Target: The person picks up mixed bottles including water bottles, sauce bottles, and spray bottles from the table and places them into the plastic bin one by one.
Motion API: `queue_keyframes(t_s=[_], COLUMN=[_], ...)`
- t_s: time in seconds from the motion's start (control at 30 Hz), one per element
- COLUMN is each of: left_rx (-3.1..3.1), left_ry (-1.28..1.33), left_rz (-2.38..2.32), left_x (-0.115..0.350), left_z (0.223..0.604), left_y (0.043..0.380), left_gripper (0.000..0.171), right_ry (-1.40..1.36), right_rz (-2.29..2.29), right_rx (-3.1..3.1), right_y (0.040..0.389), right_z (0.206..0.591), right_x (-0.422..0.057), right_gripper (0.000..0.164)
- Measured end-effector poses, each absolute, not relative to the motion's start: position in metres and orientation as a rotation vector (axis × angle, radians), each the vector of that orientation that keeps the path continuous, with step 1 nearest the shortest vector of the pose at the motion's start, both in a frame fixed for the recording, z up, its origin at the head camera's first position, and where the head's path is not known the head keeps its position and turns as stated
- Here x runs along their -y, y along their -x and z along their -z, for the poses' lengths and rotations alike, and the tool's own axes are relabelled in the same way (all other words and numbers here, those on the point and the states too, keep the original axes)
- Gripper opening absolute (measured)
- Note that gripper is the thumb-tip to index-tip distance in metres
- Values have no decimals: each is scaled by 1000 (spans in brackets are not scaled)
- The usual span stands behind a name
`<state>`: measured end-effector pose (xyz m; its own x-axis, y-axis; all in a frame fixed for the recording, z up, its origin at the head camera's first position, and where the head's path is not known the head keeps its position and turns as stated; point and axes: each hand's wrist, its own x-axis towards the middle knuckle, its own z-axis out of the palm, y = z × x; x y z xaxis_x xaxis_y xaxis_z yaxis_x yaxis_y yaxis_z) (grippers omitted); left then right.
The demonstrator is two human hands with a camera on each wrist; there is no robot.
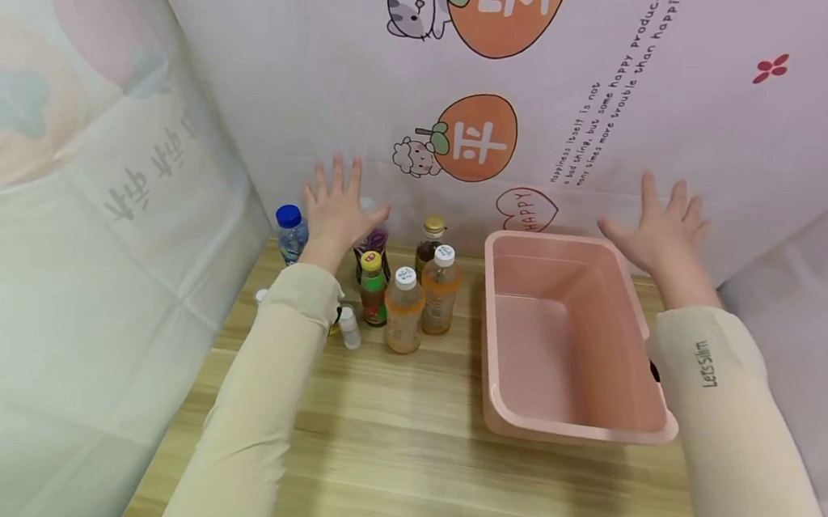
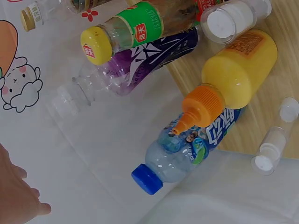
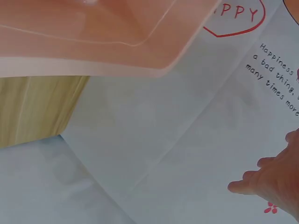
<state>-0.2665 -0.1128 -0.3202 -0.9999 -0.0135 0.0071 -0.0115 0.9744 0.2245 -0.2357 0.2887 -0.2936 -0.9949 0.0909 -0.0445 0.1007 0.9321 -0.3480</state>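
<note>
My left hand is held up with fingers spread, above a group of bottles at the back left, touching none that I can see. Around it stand a blue-capped bottle, a yellow-capped bottle with a green label, and two orange-tinted bottles with white caps. The left wrist view also shows a yellow squeeze bottle with an orange nozzle and a purple-labelled bottle. My right hand, fingers spread and holding nothing, is raised beyond the back right corner of a pink plastic bin.
The bin stands on the right of a wooden table. A small white-capped vial is in front of the bottles, and a gold-capped bottle stands behind. Printed cloth hangs at the back and along both sides.
</note>
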Motion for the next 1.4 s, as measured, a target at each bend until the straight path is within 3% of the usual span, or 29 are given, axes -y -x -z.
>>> queue_keyframes(t_s=[0.4,0.87,1.13,1.4], left_rx=[3089,3097,3109,3078], left_ry=[39,32,9,-17], left_rz=[467,534,526,530], left_x=[123,143,154,162], left_z=[341,365,373,378], left_y=[260,252,249,249], left_gripper=[81,74,75,72], right_ry=[62,406,461,393], right_rz=[489,604,655,685], right_rx=[-2928,-2837,-2906,-2892], right_y=[224,205,189,181], right_z=[330,379,407,417], right_x=[-316,-341,-354,-352], right_gripper=[86,63,79,84])
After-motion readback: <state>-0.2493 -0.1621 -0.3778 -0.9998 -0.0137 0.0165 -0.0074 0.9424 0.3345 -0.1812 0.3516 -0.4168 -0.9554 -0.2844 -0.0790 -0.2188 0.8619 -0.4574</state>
